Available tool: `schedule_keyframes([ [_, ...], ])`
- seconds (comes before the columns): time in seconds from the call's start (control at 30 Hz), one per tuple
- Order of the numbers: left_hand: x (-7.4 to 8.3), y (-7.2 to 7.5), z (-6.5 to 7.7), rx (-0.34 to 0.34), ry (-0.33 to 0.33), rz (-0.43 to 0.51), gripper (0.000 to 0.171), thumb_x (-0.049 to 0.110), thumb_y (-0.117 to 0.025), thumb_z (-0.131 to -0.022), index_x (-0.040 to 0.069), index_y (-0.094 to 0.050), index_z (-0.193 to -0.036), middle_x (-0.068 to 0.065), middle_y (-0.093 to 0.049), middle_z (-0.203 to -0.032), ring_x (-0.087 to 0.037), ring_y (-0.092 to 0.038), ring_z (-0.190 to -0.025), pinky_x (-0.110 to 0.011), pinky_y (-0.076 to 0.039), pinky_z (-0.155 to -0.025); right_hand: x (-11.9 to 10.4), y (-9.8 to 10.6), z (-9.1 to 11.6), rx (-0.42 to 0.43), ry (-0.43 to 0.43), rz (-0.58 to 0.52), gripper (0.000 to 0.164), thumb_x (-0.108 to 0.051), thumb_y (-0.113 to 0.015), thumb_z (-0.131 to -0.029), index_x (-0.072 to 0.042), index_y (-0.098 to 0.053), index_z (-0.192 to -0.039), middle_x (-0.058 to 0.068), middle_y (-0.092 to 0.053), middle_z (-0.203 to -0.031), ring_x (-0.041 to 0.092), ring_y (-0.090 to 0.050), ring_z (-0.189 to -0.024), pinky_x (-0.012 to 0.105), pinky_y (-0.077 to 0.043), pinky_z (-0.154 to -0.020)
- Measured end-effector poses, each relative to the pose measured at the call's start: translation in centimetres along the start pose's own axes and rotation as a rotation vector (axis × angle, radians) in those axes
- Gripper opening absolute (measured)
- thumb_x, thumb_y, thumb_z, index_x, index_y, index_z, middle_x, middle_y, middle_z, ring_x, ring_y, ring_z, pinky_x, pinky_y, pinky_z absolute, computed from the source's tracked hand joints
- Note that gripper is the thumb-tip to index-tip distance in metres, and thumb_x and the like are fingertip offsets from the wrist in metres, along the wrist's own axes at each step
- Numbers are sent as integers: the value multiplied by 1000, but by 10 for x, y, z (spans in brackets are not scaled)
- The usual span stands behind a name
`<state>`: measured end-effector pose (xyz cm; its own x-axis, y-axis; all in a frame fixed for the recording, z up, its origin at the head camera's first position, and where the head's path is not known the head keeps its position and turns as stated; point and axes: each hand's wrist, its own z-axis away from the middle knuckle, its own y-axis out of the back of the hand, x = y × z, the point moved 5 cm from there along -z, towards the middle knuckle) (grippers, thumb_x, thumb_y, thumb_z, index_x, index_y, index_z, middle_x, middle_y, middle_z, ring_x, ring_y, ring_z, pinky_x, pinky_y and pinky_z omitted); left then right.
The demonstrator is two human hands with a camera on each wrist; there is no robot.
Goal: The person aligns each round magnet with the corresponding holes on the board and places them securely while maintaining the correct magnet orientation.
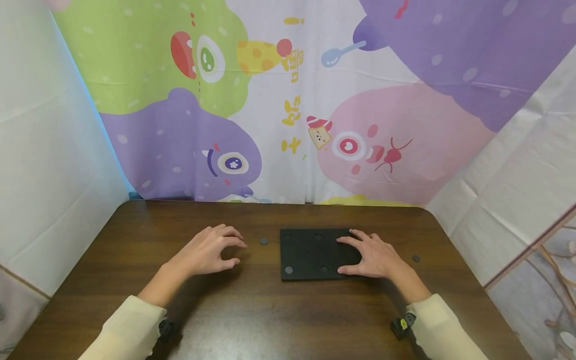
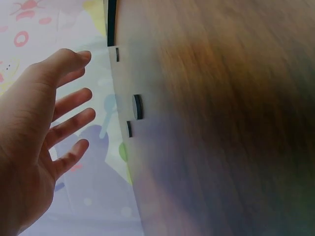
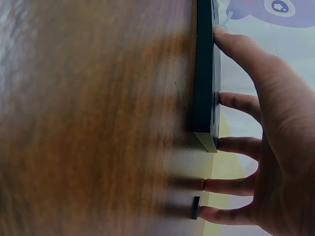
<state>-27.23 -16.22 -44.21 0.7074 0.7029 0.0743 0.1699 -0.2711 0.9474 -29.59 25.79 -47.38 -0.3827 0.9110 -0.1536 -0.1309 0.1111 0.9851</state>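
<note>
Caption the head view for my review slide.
Right hand over a flat black rectangular board, left hand near a small dark-grey round disc, both above a brown wood-grain table.

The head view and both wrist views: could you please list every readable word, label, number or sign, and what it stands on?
"!": yellow, lying sideways, on the printed backdrop.
Other yellow characters, same backdrop: sideways and stylised, too unclear to read.
Black board and small dark discs: no readable text.
</note>
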Motion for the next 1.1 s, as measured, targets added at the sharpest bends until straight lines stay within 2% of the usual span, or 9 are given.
schedule_keyframes([
  [0.43,-9,3,14,22,7,15,35,29,-93,-87,19,-87,-120,-3,-78,-125,-29,-75,-117,-52,-61,-91,1,-1,-1,6,5,5,89,-79,-79,-88,-34,-59,-162,19,-49,-176,57,-61,-137,70,-62,-83],
  [0.83,-15,7,26,-13,47,43,37,25,-93,-85,21,-85,-121,-4,-77,-128,-32,-75,-120,-54,-61,-91,1,-1,-2,6,5,12,89,-79,-78,-89,-34,-58,-163,19,-49,-176,57,-61,-138,71,-62,-84],
  [1.1,-19,6,28,-48,59,60,39,24,-94,-84,22,-85,-122,-6,-77,-127,-32,-76,-116,-54,-62,-90,1,-1,-1,0,3,7,89,-79,-78,-88,-34,-58,-162,19,-48,-176,57,-61,-138,70,-62,-83],
])
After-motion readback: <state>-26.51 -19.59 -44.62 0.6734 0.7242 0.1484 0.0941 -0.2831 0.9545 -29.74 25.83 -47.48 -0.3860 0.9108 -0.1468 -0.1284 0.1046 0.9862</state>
